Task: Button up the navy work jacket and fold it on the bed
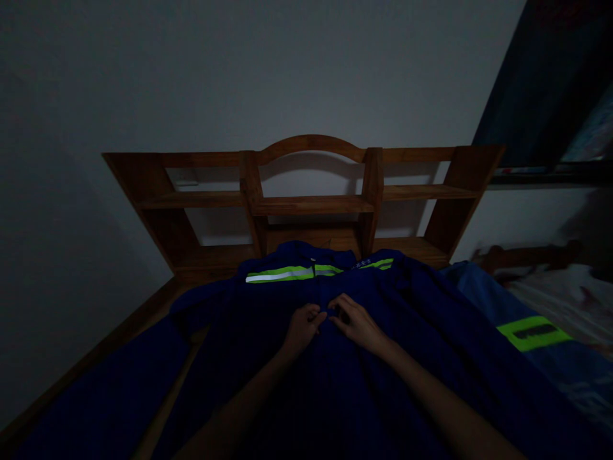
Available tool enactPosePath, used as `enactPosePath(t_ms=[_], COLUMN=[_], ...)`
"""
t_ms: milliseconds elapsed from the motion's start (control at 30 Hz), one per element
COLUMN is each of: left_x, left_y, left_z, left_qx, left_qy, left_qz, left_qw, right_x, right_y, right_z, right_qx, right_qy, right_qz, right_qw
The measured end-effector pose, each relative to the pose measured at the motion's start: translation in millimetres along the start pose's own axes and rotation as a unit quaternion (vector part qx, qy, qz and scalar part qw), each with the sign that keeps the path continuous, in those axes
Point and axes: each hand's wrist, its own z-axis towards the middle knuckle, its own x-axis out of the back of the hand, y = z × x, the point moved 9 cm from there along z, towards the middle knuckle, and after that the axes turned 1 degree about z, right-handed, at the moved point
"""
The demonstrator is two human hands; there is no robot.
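A dark blue work jacket (268, 383) with a green and silver reflective stripe (292, 273) lies spread out on a wooden bed. My left hand (301, 328) and my right hand (357, 322) meet at the middle of the jacket's front, just below the collar. Each hand has its fingertips pinched on the fabric there. What is between the fingers beyond cloth is too dark to make out. Both forearms reach forward over the lower part of the jacket.
A wooden headboard (311, 198) with shelves stands against the grey wall behind the jacket. The bed's wooden side rail (90, 364) runs along the left. Another blue garment with a green stripe (534, 333) lies at the right, beside pale bedding (560, 297). The room is dim.
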Motion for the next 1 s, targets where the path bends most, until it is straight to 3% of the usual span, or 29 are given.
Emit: enactPosePath(t_ms=[1000], left_x=[1.2], left_y=[-4.0], left_z=[-0.2], left_qx=[0.018], left_qy=[0.002], left_qz=[-0.015], left_qw=[1.000], right_x=[0.6], right_y=[-0.5], right_z=[0.4], right_qx=[0.004], right_qy=[-0.002], right_qz=[-0.007], right_qw=[1.000])
